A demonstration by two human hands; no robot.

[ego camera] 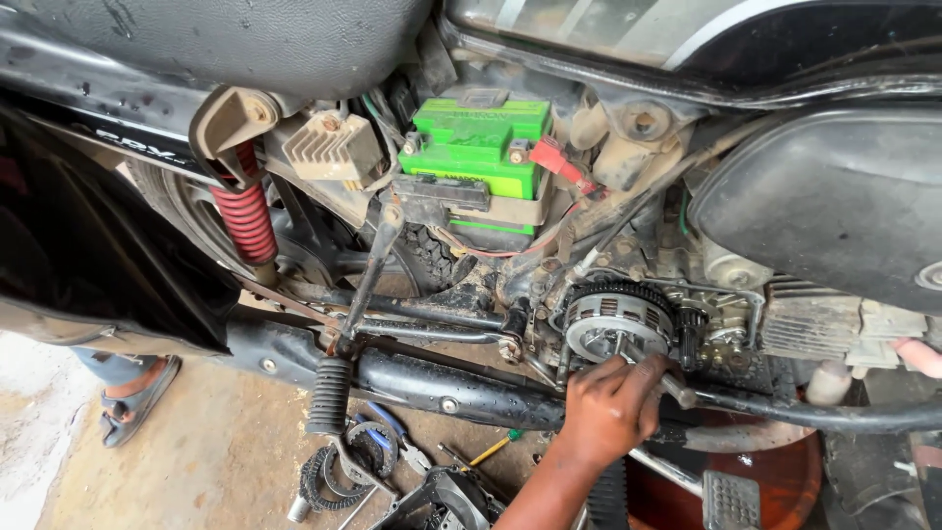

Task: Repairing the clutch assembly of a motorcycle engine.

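Note:
My left hand reaches up from the bottom of the view to the exposed round clutch assembly on the side of a motorcycle engine. Its fingers are closed around a short metal tool whose tip sits at the lower right of the clutch. Only a fingertip of my right hand shows at the right edge, resting against the finned engine block; what it holds is out of view.
Above are a green battery, a red rear shock spring and the dark seat. A footrest bar crosses below. Loose chain, parts and a screwdriver lie on the floor. Another person's sandalled foot stands at the left.

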